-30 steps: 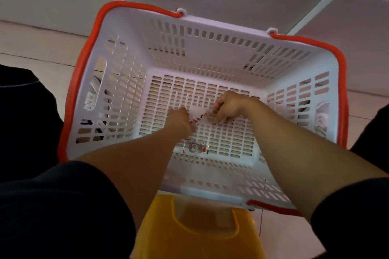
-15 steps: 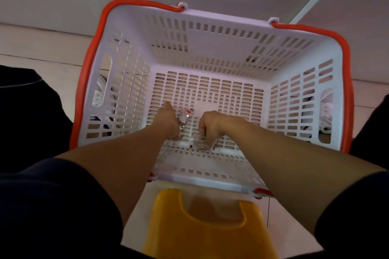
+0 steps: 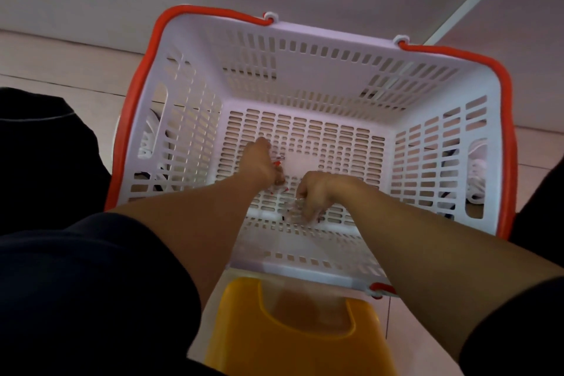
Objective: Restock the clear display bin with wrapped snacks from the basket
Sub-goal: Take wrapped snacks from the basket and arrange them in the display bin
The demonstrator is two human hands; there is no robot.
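Snacks [image 3: 279,174] were clutched in the left hand [image 3: 260,162] and gathered under the right hand's [image 3: 317,192] curled fingers; slippery wrappers risked being dropped into the basket [image 3: 195,70].

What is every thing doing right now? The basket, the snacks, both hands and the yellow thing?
basket: upright on the floor, almost empty, orange handles folded down along the rim.
wrapped snacks: a few left on the basket bottom, near the front wall.
left hand: inside the basket, fingers curled round snacks.
right hand: inside the basket, fingers curled on clear wrappers.
yellow bin: below the basket's front edge, open-topped; contents cannot be told.
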